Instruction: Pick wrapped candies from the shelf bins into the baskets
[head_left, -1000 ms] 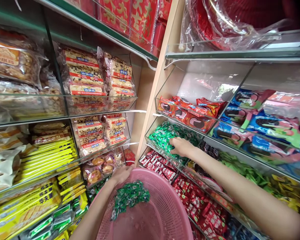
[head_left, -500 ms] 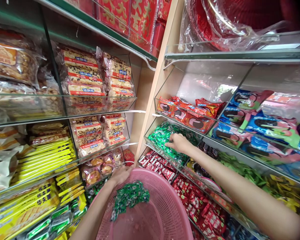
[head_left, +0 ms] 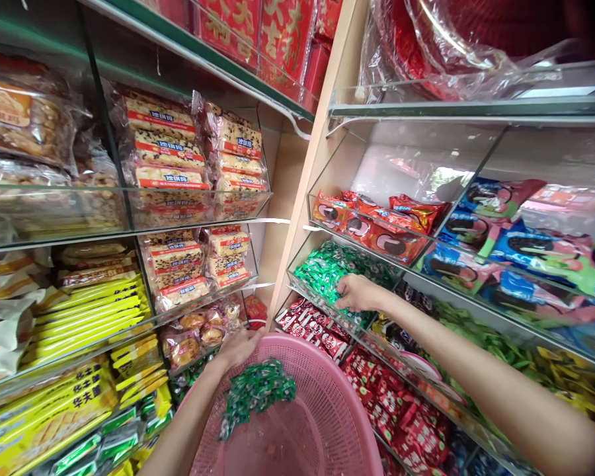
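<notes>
A pink plastic basket (head_left: 344, 396) with perforated sides stands low in front of me. My left hand (head_left: 240, 348) is wrapped over its far-left rim. Inside the basket lies a heap of small green-wrapped candies (head_left: 262, 390). My right hand (head_left: 359, 293) reaches into a glass-fronted shelf bin full of loose green-wrapped candies (head_left: 322, 268), its fingers curled down among them. Whatever those fingers enclose is hidden by the hand.
Red-wrapped biscuits (head_left: 371, 225) sit above the candy bin, with blue biscuit packs (head_left: 535, 248) to their right. Below are red candy packets (head_left: 401, 410). A wooden post (head_left: 302, 192) divides this side from left shelves of wrapped sachima bars (head_left: 171, 155). Glass shelf edges project.
My right hand has moved slightly right and down within the green candies. My left hand stays on the basket rim.
</notes>
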{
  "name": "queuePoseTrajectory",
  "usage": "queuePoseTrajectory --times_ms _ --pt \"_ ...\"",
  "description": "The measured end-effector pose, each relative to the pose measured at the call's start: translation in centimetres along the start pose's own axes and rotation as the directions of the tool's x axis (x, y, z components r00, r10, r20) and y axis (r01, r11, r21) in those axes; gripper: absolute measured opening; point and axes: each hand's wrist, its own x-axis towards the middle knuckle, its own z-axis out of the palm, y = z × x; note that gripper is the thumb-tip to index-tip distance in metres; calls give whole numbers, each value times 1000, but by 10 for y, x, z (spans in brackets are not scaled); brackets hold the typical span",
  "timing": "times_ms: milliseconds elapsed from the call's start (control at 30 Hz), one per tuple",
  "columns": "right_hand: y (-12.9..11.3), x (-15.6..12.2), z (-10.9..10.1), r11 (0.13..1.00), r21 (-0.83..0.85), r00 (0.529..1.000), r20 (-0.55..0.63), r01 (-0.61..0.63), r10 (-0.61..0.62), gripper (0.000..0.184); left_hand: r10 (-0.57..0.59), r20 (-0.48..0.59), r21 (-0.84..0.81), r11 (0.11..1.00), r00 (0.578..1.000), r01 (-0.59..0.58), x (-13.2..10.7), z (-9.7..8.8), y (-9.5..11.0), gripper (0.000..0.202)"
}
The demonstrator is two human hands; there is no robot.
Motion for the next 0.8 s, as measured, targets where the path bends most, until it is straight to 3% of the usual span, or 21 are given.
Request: queuePoseTrajectory --times_ms 133,233,400,567,667,800 --pt "-6 0 8 997 -77 994 -112 3 -12 31 6 -6 -13 1000 1000 -6 -2 -1 3 67" --pt "-6 2 9 997 -71 992 -130 -13 4 35 2 -7 -26 1000 1000 -3 -4 -3 4 68" --pt "-4 7 -2 998 -67 995 -95 8 -15 16 12 -7 -31 999 1000 -12 -6 -3 1 69" --pt "0 5 -26 997 -53 984 -169 54 -62 11 10 -7 -33 999 1000 -10 -6 -3 -1 69" --pt "2 4 -31 996 -55 992 -104 72 -78 12 0 -4 -37 999 1000 0 -7 -3 1 69" --pt "1 3 -22 995 -61 996 39 82 -79 13 8 -4 -42 999 1000 -8 -8 -4 3 68"
